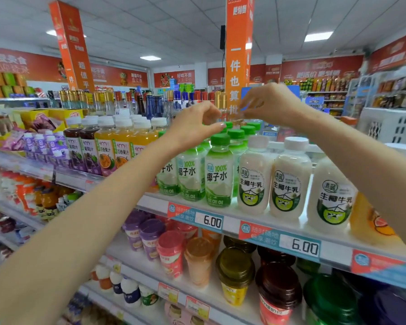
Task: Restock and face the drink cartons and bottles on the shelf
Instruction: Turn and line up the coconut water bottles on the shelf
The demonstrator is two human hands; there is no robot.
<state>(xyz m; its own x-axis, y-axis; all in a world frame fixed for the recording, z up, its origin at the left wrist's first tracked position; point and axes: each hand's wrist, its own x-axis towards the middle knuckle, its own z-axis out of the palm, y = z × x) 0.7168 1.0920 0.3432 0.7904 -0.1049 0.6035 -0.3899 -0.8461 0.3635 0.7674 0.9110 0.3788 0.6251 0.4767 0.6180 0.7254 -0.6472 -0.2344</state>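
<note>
Both hands raised over top shelf (231,224). Left hand (195,123) half-curled in loose C just above green-capped coconut water bottles (218,170), nothing visibly held. Right hand (271,105) farther back, fingertips bunched, blurred — cannot tell whether they pinch anything. White coconut milk bottles (288,181) just right of green ones, at near edge.

An orange column (238,55) rises behind the shelf, a white crate (389,125) at right.

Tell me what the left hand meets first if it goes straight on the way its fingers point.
Probably the green caps just beyond the left hand's fingers. Depth is unclear, so it might pass above them.
</note>
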